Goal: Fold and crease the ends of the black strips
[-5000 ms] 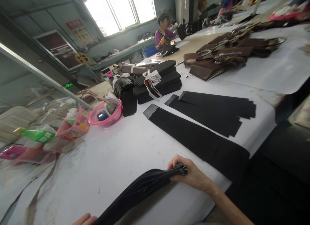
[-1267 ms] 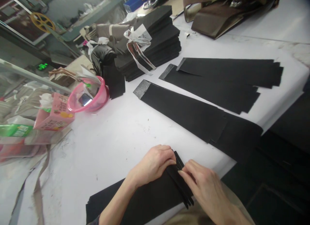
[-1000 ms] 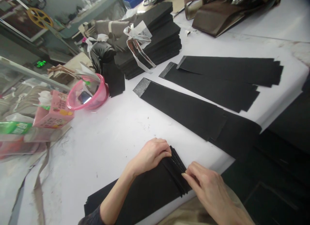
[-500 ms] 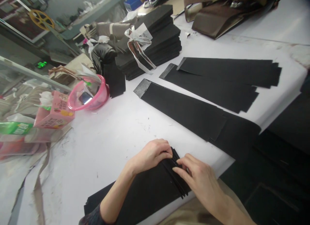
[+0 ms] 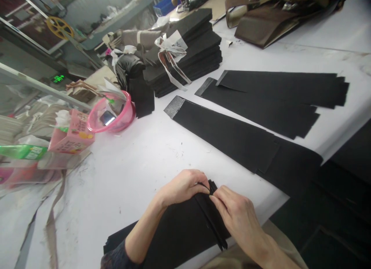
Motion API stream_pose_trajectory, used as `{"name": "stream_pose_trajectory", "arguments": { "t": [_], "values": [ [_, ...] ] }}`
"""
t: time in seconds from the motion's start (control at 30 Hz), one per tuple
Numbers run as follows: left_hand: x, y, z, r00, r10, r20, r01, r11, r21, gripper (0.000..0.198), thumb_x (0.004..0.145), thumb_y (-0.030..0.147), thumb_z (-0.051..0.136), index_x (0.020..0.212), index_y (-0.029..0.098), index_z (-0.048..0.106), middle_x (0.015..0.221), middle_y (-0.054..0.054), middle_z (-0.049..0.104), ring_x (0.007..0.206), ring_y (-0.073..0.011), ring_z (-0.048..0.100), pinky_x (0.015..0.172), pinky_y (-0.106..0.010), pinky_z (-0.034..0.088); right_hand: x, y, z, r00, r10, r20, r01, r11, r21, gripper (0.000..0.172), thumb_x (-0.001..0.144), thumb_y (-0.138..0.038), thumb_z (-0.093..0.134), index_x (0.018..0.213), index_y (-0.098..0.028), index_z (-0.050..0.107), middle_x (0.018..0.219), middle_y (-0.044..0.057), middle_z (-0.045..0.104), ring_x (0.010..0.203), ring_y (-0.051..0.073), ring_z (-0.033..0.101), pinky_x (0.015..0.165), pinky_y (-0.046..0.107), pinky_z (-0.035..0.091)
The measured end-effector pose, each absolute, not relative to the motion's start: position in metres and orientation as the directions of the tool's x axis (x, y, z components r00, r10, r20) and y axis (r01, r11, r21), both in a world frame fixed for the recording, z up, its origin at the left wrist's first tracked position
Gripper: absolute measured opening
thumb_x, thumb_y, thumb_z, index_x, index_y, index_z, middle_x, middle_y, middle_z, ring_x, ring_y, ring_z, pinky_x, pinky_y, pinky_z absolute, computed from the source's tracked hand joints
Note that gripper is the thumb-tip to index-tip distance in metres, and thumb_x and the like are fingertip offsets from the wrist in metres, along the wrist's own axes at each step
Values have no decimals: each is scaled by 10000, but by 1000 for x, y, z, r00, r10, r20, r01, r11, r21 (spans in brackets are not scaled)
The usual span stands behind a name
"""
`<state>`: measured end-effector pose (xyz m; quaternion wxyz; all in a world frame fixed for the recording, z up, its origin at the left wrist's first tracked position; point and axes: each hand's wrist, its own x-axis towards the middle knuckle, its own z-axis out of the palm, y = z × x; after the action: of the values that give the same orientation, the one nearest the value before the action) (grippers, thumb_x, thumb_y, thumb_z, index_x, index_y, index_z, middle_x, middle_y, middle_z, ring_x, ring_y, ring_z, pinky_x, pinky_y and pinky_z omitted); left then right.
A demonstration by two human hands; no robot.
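A stack of black sheet pieces (image 5: pixel 174 230) lies at the table's near edge, its right end folded up into several layered edges. My left hand (image 5: pixel 188 187) pinches the top of a folded edge between thumb and fingers. Close beside it, my right hand (image 5: pixel 236 207) pinches the same black edge, with both sets of fingertips almost meeting. Whether the pieces are leather or fabric I cannot tell. Beyond my hands, a long black strip (image 5: pixel 223 133) with a grey end lies across the table, and two more black strips (image 5: pixel 278 89) overlap behind it.
A tall pile of black pieces (image 5: pixel 199 48) tied with white ribbon stands at the back. To the left are a pink basket (image 5: pixel 127 120) holding a phone, and a pink box (image 5: pixel 74 133). Brown bag parts (image 5: pixel 266 27) lie at the far right. The table edge drops off at right.
My right hand has moved up to the left hand's fingertips, and both now pinch the folded edge together. The view has shifted slightly, so the scene sits a little further right.
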<state>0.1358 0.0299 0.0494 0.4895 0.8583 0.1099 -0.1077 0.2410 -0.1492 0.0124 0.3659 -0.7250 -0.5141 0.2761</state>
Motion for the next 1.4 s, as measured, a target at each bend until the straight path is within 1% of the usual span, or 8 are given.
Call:
{"name": "stream_pose_trajectory", "arguments": {
  "t": [0.2,0.37,0.57,0.8,1.0,1.17,1.3,1.4],
  "values": [
    [137,35,44,949,56,-311,303,-441,845,117,934,191,585,883,160,686,853,-4,680,815,-130,616,775,-195,432,243,-148,14,307,951,-34,540,-204,-817,279,1007,-242,421,739,-211,491,725,-20,528,618,136,502,592,286,285],
    [136,36,35,910,146,-387,414,-341,844,94,868,236,686,815,162,708,773,7,689,733,-130,620,684,-194,437,243,-149,12,304,951,-62,524,-221,-822,282,1006,-241,427,730,-213,479,720,-25,518,615,132,497,591,285,282],
    [133,37,29,881,231,-413,467,-275,841,168,793,270,764,728,134,692,649,9,638,617,-121,550,595,-206,412,243,-148,10,312,944,-108,502,-261,-825,284,999,-236,443,718,-213,479,705,-29,515,615,132,502,591,285,286],
    [132,39,34,897,179,-404,439,-265,859,144,881,262,657,821,139,702,762,-16,678,716,-143,594,681,-223,438,242,-148,8,312,944,-103,522,-261,-812,284,1005,-237,426,728,-215,489,717,-24,524,631,140,510,604,289,292],
    [125,47,34,885,216,-413,455,-214,864,188,924,286,594,872,141,702,846,-36,689,813,-160,610,765,-242,444,241,-157,10,331,933,-138,559,-312,-768,229,977,-228,484,750,-220,515,732,-26,554,622,145,529,598,295,293],
    [127,55,35,868,130,-479,494,-132,859,233,848,355,696,851,123,714,802,-45,700,747,-160,610,680,-235,461,238,-163,14,320,929,-184,525,-336,-782,240,973,-223,485,733,-221,501,717,-28,541,618,144,520,592,295,294],
    [133,55,38,864,60,-499,503,-102,858,275,744,355,803,875,125,731,646,2,622,596,-111,519,548,-207,380,237,-162,16,315,932,-180,504,-325,-800,253,978,-229,465,727,-220,494,715,-23,537,618,144,513,591,291,299],
    [137,52,38,881,42,-472,473,-125,872,226,772,339,782,826,125,732,722,-20,637,645,-115,527,575,-210,386,237,-161,16,320,934,-159,493,-307,-814,263,980,-242,471,719,-219,499,713,-21,541,612,140,514,581,286,301]
  ]
}}
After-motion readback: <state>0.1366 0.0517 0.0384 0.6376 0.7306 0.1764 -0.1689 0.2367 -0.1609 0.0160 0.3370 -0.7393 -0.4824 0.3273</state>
